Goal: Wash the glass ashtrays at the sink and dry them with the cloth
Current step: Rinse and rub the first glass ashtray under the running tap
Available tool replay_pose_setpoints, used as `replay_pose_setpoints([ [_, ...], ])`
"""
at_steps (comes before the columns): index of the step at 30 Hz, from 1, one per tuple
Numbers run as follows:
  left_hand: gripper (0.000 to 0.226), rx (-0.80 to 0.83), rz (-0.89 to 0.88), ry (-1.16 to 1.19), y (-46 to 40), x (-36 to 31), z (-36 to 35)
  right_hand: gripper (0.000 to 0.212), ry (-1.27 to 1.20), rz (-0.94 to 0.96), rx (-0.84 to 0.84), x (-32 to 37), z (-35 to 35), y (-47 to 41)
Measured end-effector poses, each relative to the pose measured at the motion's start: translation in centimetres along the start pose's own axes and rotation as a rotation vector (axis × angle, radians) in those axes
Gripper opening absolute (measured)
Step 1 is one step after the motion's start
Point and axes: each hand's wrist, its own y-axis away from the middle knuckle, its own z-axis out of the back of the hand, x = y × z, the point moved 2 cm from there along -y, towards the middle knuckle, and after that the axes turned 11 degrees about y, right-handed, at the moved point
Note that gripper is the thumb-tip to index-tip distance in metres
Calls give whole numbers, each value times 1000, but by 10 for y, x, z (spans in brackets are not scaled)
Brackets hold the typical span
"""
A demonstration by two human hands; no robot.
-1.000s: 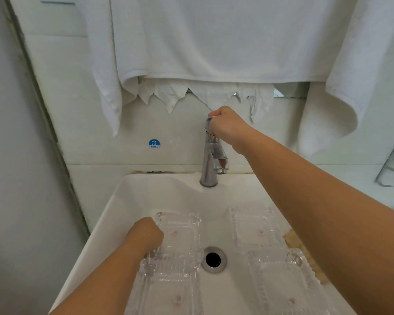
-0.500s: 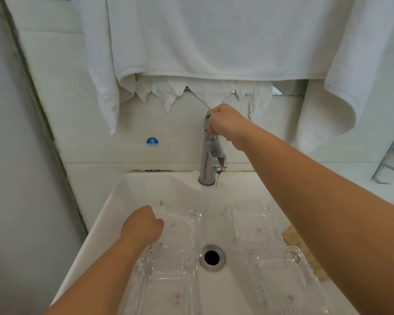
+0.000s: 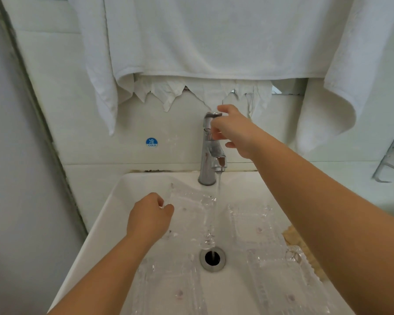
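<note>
Rinsing is starting: left hand (image 3: 149, 214) fingers pinch a tilted ashtray (image 3: 189, 201) just left of the tap (image 3: 210, 151) stream, right hand (image 3: 233, 130) fingers hang loose beside the tap, so next the ashtray probably goes under the water.

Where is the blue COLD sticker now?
In the head view, the sticker is on the wall left of the tap, above the sink.

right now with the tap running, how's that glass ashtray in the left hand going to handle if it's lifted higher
Probably slippery: the left hand pinches the glass ashtray at one edge beside the running water. Likely heavy for its size, since the cut glass looks thick. Fragile too, I'd guess: a slip would drop it onto the hard sink.
</note>
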Motion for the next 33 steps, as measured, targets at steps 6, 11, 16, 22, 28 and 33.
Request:
replay_pose_setpoints([
  [6,23,71,61,238,8,-4,-10,34,-34,-290,-75,-98,-23,45],
  [11,26,168,134,343,18,-8,-21,41,-145,-533,373,-145,-57,80],
  [16,35,192,172,363,27,-8,-27,22,-85,-553,355,-150,-64,75],
  [22,25,221,161,365,40,-17,-32,43,65,-572,194,-152,-63,70],
  [28,32,222,209,454,37,-17,-29,31,-60,-555,281,-155,-68,74],
  [33,26,288,247,466,41,-20,-31,48,-75,-577,215,-152,-70,73],
])
